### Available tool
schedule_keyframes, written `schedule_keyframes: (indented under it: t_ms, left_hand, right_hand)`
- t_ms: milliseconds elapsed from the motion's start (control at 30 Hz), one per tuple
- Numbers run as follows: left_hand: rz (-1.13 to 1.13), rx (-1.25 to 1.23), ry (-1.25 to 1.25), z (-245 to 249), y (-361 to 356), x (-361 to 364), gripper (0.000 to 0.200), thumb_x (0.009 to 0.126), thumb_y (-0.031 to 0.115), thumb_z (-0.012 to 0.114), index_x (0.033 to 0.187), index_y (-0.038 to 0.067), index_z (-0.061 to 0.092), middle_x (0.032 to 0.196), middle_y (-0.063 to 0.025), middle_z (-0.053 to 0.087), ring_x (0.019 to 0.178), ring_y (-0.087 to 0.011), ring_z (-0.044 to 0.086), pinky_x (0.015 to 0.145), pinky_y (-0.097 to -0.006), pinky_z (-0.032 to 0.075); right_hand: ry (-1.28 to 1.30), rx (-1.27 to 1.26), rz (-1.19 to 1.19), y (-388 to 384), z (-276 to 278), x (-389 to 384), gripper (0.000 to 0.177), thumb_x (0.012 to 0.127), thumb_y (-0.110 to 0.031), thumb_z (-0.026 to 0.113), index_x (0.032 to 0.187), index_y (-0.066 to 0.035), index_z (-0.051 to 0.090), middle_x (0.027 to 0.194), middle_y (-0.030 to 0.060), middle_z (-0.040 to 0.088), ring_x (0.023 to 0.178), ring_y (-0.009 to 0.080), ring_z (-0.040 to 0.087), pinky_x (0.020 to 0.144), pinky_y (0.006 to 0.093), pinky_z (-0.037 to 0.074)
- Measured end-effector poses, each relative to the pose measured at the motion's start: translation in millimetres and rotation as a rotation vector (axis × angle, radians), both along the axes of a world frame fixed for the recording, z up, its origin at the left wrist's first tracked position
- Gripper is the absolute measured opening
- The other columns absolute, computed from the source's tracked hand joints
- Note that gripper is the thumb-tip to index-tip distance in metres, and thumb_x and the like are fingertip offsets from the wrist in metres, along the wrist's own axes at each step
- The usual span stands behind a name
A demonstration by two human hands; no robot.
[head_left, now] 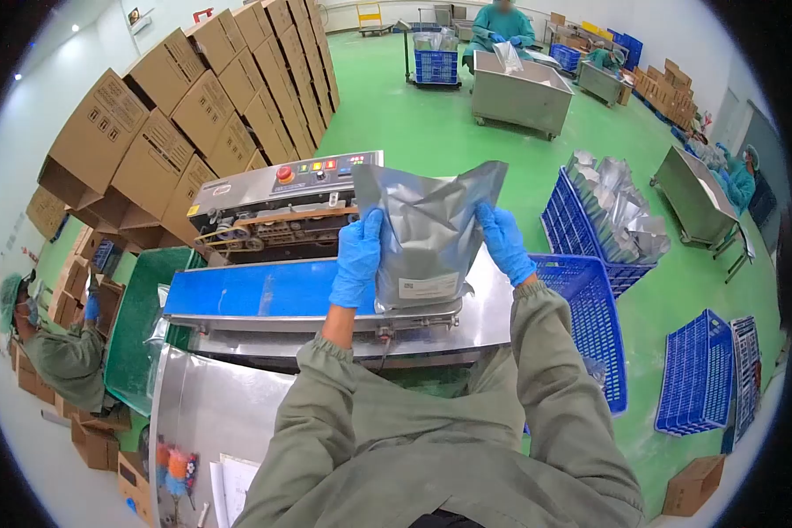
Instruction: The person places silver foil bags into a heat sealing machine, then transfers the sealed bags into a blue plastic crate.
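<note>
A filled silver foil pouch (427, 238) with a white label near its bottom is held upright over the right end of the blue conveyor belt (255, 290). My left hand (358, 255), in a blue glove, grips the pouch's left edge. On its right edge, near the top corner, my right hand (503, 242) is closed, also gloved in blue. Behind the belt and left of the pouch stands the sealing machine (282, 195) with a red button and a lit panel.
Stacked cartons (154, 163) rise at the left. A green bin (141, 330) stands at the belt's left end. Blue crates, one full of foil pouches (616, 207), are on the right. A person (57, 352) is at far left; others work by steel carts (521, 92) behind.
</note>
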State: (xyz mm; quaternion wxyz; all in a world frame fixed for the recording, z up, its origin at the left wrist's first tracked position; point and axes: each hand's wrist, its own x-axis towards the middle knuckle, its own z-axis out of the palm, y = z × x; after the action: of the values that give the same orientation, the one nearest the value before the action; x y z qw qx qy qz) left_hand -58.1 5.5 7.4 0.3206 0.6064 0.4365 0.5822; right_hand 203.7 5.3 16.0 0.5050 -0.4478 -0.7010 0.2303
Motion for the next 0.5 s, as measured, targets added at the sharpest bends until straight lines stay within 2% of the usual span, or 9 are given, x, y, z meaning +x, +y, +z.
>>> schedule_keyframes:
  t_ms: [33,67,100,133,200,300,367,400,500]
  left_hand:
    - [-0.008,-0.087,0.055,6,-1,-4,0.034,0.091,0.03,0.049,0.083,-0.001,0.061,0.06,-0.0001,0.054,0.054,-0.0077,0.046,0.049,-0.0276,0.038]
    - [-0.071,-0.064,-0.05,-1,-2,-8,0.038,0.09,0.035,0.048,0.083,0.0,0.06,0.061,0.0014,0.052,0.054,-0.0066,0.045,0.046,-0.0269,0.036]
    - [-0.064,-0.069,-0.051,-18,7,-9,0.038,0.09,0.035,0.048,0.083,0.0,0.06,0.061,0.0014,0.052,0.054,-0.0066,0.045,0.046,-0.0269,0.036]
    - [-0.058,-0.192,-0.228,-40,20,-7,0.038,0.089,0.037,0.049,0.081,0.002,0.061,0.062,0.0018,0.052,0.054,-0.0063,0.044,0.047,-0.0257,0.035]
    - [-0.042,-0.343,-0.551,-41,22,9,0.035,0.086,0.038,0.053,0.08,0.006,0.062,0.067,0.0019,0.054,0.058,-0.0065,0.044,0.051,-0.0233,0.036]
    - [-0.147,-0.418,-0.554,-59,43,13,0.031,0.086,0.035,0.054,0.079,0.006,0.062,0.07,0.0014,0.055,0.06,-0.0066,0.045,0.054,-0.0232,0.036]
    - [-0.195,-0.53,-0.542,-67,40,15,0.027,0.083,0.029,0.054,0.077,0.004,0.061,0.067,-0.0006,0.054,0.058,-0.0096,0.047,0.051,-0.027,0.037]
    - [-0.157,-0.596,-0.51,-76,42,15,0.026,0.082,0.028,0.053,0.076,0.004,0.06,0.067,-0.0021,0.054,0.057,-0.011,0.047,0.051,-0.0275,0.037]
    - [-0.094,-0.678,-0.506,-109,44,8,0.026,0.081,0.026,0.05,0.075,0.002,0.058,0.067,-0.0052,0.055,0.057,-0.0139,0.049,0.05,-0.0283,0.038]
  right_hand:
    - [0.023,-0.007,-0.034,3,-2,4,0.032,0.089,-0.03,0.05,0.084,0.001,0.058,0.062,0.0046,0.05,0.059,0.0125,0.046,0.056,0.0291,0.039]
    - [0.045,-0.016,-0.064,5,-5,5,0.036,0.089,-0.032,0.048,0.08,0.002,0.057,0.061,0.0049,0.05,0.057,0.0127,0.045,0.055,0.0291,0.039]
    - [0.044,-0.021,-0.058,6,-11,2,0.036,0.089,-0.032,0.048,0.08,0.002,0.057,0.061,0.0049,0.05,0.057,0.0127,0.045,0.055,0.0291,0.039]
    - [0.125,-0.066,-0.042,5,-15,-2,0.037,0.09,-0.033,0.048,0.075,0.0,0.056,0.059,0.0017,0.046,0.057,0.0104,0.042,0.053,0.0281,0.036]
    - [0.207,-0.114,-0.023,8,-22,-5,0.039,0.09,-0.034,0.047,0.069,-0.001,0.054,0.057,-0.0015,0.042,0.056,0.0081,0.039,0.051,0.027,0.033]
    - [0.213,-0.136,-0.045,14,-34,10,0.038,0.088,-0.033,0.05,0.066,-0.002,0.054,0.055,-0.0003,0.043,0.051,0.0083,0.041,0.047,0.0259,0.034]
    - [0.341,-0.354,-0.011,11,-40,15,0.041,0.086,-0.033,0.052,0.061,-0.001,0.054,0.053,0.0024,0.048,0.044,0.0107,0.045,0.041,0.0244,0.037]
    - [0.388,-0.392,-0.037,8,-45,13,0.039,0.084,-0.031,0.053,0.058,-0.001,0.053,0.051,0.0041,0.048,0.039,0.0114,0.044,0.037,0.0253,0.038]
    - [0.312,-0.502,-0.017,10,-62,7,0.037,0.083,-0.028,0.051,0.057,-0.002,0.053,0.05,0.0051,0.047,0.04,0.0121,0.046,0.036,0.0257,0.039]
